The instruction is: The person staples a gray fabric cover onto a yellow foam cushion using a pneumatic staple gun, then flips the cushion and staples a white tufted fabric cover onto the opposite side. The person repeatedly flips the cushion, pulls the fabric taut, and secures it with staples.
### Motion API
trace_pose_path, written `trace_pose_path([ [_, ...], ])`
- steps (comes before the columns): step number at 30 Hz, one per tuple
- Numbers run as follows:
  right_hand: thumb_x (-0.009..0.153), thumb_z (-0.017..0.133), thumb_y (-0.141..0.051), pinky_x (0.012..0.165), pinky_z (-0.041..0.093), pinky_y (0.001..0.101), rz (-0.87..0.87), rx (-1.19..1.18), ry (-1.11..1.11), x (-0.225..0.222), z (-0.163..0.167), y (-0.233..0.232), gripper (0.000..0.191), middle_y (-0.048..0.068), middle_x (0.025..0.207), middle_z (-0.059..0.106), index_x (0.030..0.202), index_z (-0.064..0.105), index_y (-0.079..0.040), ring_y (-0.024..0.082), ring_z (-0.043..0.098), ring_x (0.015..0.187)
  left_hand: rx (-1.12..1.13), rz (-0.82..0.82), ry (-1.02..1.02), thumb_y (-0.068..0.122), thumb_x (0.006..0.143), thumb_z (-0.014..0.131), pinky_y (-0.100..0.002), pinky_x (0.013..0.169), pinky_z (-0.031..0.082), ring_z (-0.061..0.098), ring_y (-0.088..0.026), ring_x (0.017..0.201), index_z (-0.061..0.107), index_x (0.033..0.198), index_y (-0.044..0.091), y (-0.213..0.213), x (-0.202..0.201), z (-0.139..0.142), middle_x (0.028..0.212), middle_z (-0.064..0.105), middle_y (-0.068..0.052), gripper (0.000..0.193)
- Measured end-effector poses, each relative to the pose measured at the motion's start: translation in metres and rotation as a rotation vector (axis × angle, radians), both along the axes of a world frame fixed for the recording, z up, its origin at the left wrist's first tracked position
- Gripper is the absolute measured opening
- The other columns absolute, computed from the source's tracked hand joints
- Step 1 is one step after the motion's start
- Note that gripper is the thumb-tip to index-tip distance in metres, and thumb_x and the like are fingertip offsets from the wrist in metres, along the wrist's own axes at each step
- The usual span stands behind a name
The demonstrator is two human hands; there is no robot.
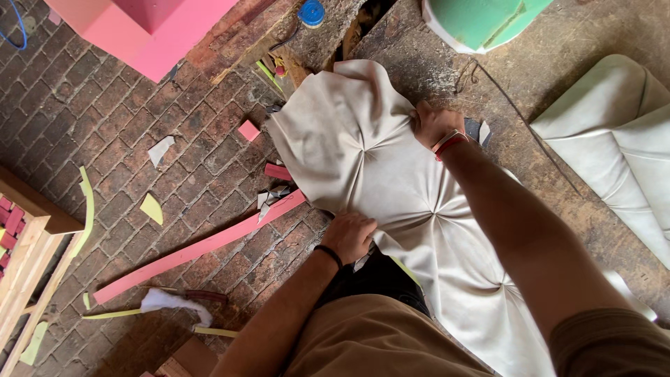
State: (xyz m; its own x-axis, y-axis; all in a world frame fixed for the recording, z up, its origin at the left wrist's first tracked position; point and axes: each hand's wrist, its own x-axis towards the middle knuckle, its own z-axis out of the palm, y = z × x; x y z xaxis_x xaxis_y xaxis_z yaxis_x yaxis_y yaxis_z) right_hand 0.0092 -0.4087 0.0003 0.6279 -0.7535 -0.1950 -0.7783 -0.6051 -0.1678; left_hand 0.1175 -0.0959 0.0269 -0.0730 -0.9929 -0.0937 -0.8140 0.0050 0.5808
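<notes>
The left hand (349, 236), with a dark band at the wrist, is closed on the near-left edge of a cream tufted cover (370, 160), pressing and pulling it down over the side of the piece beneath. The right hand (434, 124), wearing a red and white wristband, is clenched around a bunched fold of the same cover on its far-right edge, drawing the fabric tight.

The cover lies stretched across a padded piece on a rough, worn wooden desk (551, 77), running from the far middle down to the near right. Several tufting points already show as dimples with pleats radiating out, so that shaping looks done; judging by the loose gather at the far end and the edges held by hand, the border is not yet fixed down there.

To the right lies a second cream cushion (614, 132). A green object (481, 21) sits at the far edge. Left, on the brick floor (105, 126), are a long pink foam strip (195, 251), small pink and yellow offcuts, and a big pink foam block (139, 28).
</notes>
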Motion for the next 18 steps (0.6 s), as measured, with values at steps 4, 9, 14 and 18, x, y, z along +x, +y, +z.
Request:
trace_pose_path([
  [4,0.095,0.071,-0.039,0.092,0.052,0.0507,-0.115,0.305,-0.208,0.008,0.012,-0.021,0.044,0.02,0.116,0.069,0.128,0.062,-0.011,0.037,0.066,0.107,0.009,0.118,0.326,0.014,0.07,0.068,-0.045,0.088,0.053,0.072,-0.027,0.091,0.07,0.096,0.011,0.009,0.021,-0.014,0.095,0.075,-0.008,0.027],
  [9,0.089,0.081,-0.036,0.106,0.048,0.0424,-0.205,0.697,-0.645,0.048,0.022,-0.045,0.073,0.017,0.134,0.065,0.145,0.048,-0.003,0.031,0.063,0.123,0.137,1.178,0.49,0.036,0.087,0.075,-0.041,0.08,0.061,0.067,-0.025,0.092,0.055,0.118,0.0,-0.013,0.099,-0.029,0.099,0.066,-0.012,0.051],
  [14,0.087,0.084,-0.032,0.099,0.053,0.0402,-0.123,0.606,-0.356,0.109,0.035,-0.048,0.053,0.016,0.118,0.074,0.128,0.068,-0.004,0.029,0.07,0.108,0.015,1.241,0.479,0.045,0.088,0.079,-0.044,0.072,0.054,0.065,-0.025,0.08,0.06,0.103,-0.003,-0.058,0.154,-0.031,0.088,0.065,-0.011,0.054],
  [18,0.096,0.077,-0.031,0.087,0.055,0.0396,-0.22,0.452,-0.437,0.128,0.04,-0.05,0.027,0.012,0.105,0.077,0.111,0.078,-0.009,0.024,0.071,0.093,-0.204,1.261,0.605,0.033,0.089,0.07,-0.04,0.067,0.054,0.067,-0.022,0.076,0.067,0.098,0.002,-0.048,0.158,-0.032,0.087,0.073,-0.009,0.033],
])
